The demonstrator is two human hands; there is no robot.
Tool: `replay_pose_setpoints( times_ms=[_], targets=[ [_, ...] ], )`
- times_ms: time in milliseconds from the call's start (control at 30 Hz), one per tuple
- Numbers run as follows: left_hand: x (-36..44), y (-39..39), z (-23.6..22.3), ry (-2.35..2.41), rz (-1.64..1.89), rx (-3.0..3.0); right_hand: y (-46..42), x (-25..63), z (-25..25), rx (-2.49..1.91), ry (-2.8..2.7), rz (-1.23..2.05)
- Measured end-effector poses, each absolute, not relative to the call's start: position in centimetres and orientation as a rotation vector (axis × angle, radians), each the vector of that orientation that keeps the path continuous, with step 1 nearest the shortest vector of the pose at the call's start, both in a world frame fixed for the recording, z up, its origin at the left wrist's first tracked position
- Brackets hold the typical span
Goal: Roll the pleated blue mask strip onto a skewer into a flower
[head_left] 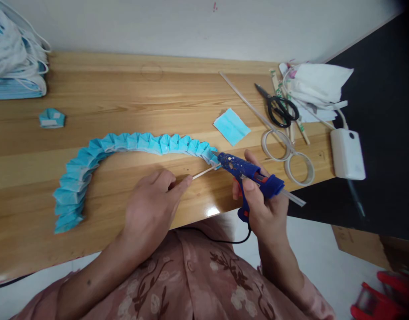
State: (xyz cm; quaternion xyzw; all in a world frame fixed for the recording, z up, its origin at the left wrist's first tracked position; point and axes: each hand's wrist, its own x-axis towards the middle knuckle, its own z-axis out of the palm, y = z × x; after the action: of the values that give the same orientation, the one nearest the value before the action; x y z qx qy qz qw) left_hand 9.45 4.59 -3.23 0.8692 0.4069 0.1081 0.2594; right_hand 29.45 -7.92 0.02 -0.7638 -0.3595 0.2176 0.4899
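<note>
Floral shirt (191, 284); glue stick (295, 198) in gun (239, 166)

Black scissors (268, 98) lie near tape rolls (311, 172) (two)

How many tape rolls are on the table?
2. The first tape roll is just below the black scissors in the picture; the second tape roll is lower right of it. The white pile could hide more.

A crafting spot is suggested, though home or workshop cannot be told apart. A wooden table (124, 98) is backed by a pale wall (157, 26) at twelve o'clock, with scissors (270, 99) laid at two, tape rolls (311, 173) at three and a glue gun (239, 166) held near the centre.
</note>
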Motion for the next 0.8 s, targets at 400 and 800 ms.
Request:
replay_pose_setpoints(
  times_ms=[400, 800],
  targets=[
    [9.37, 4.45, -3.56, 1.086, 0.298, 2.311, -8.10, 29.35, 0.29, -1.864, -0.839, 0.557],
    [9.49, 4.49, -3.22, 1.133, 0.265, 2.319, -8.37, 29.19, 0.39, -1.871, -0.765, 0.599]
  ],
)
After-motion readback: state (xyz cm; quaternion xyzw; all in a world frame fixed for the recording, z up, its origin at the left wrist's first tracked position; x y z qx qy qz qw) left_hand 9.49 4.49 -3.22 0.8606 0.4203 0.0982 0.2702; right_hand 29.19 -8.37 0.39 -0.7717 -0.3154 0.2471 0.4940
